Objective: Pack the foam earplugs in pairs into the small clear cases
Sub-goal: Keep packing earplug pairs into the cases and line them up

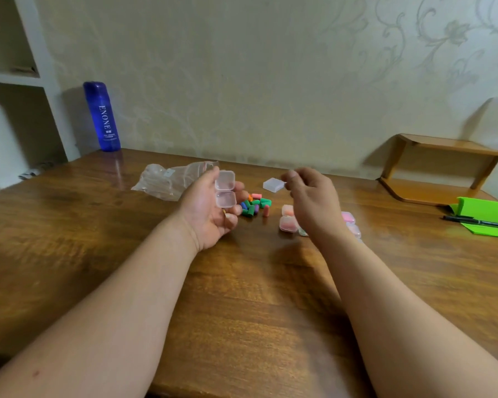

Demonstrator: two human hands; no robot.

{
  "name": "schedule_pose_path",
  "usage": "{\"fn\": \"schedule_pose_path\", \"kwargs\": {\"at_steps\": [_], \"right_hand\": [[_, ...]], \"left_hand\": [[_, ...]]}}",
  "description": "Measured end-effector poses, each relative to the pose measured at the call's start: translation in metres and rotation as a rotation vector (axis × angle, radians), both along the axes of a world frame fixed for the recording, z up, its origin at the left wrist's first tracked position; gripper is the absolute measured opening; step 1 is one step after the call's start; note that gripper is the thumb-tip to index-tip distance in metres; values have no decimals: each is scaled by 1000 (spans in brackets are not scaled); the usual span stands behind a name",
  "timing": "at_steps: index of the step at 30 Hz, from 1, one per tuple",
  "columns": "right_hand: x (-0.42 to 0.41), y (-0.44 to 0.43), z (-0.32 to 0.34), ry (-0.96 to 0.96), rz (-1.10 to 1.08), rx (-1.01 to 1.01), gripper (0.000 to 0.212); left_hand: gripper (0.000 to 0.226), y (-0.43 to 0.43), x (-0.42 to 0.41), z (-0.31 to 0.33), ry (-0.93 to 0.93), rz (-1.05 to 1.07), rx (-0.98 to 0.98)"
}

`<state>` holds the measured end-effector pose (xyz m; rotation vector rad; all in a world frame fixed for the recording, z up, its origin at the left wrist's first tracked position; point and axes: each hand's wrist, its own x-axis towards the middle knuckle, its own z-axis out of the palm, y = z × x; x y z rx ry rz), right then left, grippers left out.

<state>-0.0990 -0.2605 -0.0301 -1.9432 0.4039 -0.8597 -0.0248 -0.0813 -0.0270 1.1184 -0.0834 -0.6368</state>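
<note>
Backing onto patterned wallpaper (270,81), wooden table (242,282); left fingers (238,209) hold open case (225,191); right fingers (292,175) blurred, unclear.

From the earplug pile (255,204) toward me, the table (242,282) was bare wood, so a hand could pass there. Left of the pile, my left hand (207,208) holding an open case (225,193) and a plastic bag (170,179) stood in the way. Filled cases (288,224) were on the right, and a closed case (274,185) behind.
</note>
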Motion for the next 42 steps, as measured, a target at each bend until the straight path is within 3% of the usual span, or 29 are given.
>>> {"fn": "schedule_pose_path", "kwargs": {"at_steps": [5,10,16,22,29,33,42], "right_hand": [[1,-3,-11,120,-57,-219,18],[13,7,-2,395,7,-467,28],[24,8,0,610,10,-716,34],[26,5,-7,525,-12,-754,26],[21,6,-7,262,30,-379,11],[14,16,4,74,81,-265,9],[8,39,-4,60,234,-491,6]], "left_hand": [[59,1,2,-6,71,56,-31],[58,5,5,-3,83,16,-133],[56,10,12,-1,58,123,-239],[56,10,16,0,63,171,-220],[56,4,9,-3,70,97,-98],[58,-4,2,-2,34,62,-37],[56,-6,-4,-6,-28,-59,-38]]}}
